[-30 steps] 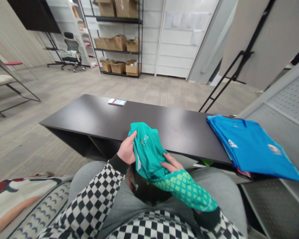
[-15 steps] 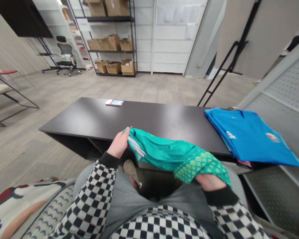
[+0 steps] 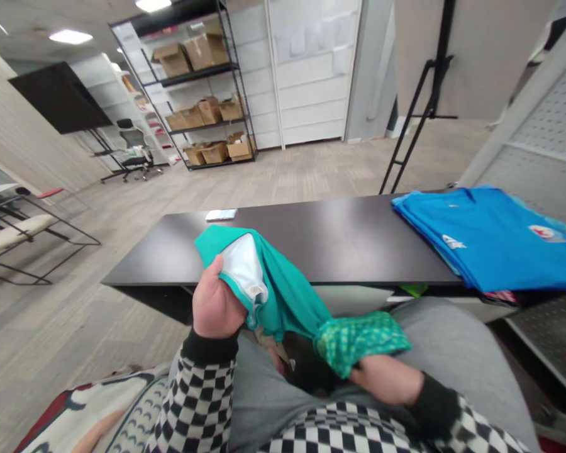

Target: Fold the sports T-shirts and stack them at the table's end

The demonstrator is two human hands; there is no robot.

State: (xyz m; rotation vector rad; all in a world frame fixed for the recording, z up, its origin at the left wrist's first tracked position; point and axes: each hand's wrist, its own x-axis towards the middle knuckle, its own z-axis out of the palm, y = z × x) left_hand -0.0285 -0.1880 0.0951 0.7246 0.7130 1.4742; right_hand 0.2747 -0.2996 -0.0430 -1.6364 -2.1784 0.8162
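A teal sports shirt (image 3: 283, 296) hangs stretched between my two hands, above my lap. My left hand (image 3: 214, 301) is shut on its neck end, where the white inner lining and a small label (image 3: 243, 267) show. My right hand (image 3: 382, 380) grips the green diamond-patterned part (image 3: 358, 340) lower down, with the fingers hidden under the fabric. Behind the shirt stands a black table (image 3: 311, 248). A folded blue T-shirt (image 3: 490, 239) lies on the table's right end, well beyond my right hand.
A small white flat object (image 3: 221, 215) lies on the far side of the table. My grey-clad knees are below the hands. A patterned cushion (image 3: 99, 409) is at lower left, a perforated panel (image 3: 547, 145) at right, and shelves of cardboard boxes (image 3: 202, 107) stand far back.
The shirt has turned, and its white inner neck now faces me. My left hand has risen, my right hand has moved slightly left, and the view has tilted and shifted upward.
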